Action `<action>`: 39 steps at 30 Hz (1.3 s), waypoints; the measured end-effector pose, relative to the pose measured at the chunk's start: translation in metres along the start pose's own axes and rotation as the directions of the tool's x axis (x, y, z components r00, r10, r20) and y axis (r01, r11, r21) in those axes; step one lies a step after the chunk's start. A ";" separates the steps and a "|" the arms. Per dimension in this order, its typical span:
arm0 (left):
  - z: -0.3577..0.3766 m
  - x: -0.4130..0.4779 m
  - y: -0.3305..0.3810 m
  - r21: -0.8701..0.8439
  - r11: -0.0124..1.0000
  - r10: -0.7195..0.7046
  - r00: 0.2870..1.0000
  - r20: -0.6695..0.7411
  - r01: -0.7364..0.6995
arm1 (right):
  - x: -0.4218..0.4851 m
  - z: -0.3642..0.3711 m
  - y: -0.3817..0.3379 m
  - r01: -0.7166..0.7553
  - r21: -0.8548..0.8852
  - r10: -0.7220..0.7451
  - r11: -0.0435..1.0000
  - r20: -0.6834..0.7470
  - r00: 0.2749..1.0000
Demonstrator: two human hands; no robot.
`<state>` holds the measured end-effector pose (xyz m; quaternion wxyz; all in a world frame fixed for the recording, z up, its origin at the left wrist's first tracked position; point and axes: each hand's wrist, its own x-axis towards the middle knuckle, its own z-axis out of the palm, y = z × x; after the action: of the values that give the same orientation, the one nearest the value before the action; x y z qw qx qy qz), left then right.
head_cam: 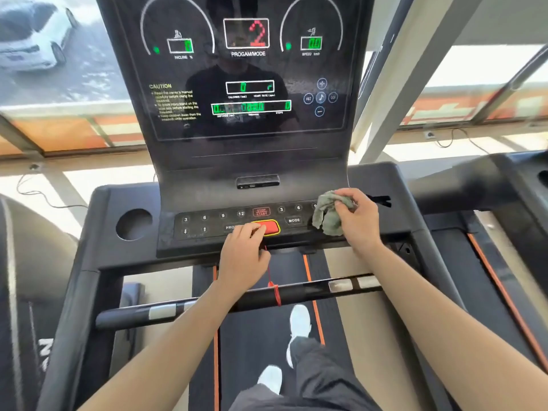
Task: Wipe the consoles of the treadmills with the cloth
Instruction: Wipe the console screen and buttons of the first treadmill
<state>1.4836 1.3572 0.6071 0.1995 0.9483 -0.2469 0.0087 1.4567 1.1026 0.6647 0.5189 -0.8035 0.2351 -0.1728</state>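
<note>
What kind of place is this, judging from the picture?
Probably a gym: a treadmill console with lit displays, its running belt below, and a second treadmill close on the right.

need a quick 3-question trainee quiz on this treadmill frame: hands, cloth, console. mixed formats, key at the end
1. True or false: the left hand grips the cloth.
2. The cloth sits at which end of the button panel: A left, B middle, C right?
3. Fill in: the red digit above PROGAM/MODE reads ___.

Key: 1 false, the right hand grips it; 2 C; 3 "2".
</note>
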 end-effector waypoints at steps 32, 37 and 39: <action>-0.001 0.020 -0.006 -0.063 0.997 -0.054 0.998 -0.042 0.052 | 0.075 0.098 0.016 0.752 -0.421 -0.471 0.508 0.595 0.651; -0.019 0.056 -0.032 -0.084 0.992 -0.107 0.982 -0.158 0.095 | 0.092 0.108 -0.003 0.789 -0.378 -0.473 0.485 0.646 0.600; -0.027 0.075 -0.043 -0.054 0.989 -0.143 0.976 -0.163 0.136 | 0.099 0.092 -0.002 0.731 -0.483 -0.474 0.482 0.558 0.681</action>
<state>1.5719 1.3667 0.6247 0.2396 0.9547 -0.1624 0.0688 1.5870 1.1177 0.6325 0.1261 -0.9794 -0.1189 -0.1035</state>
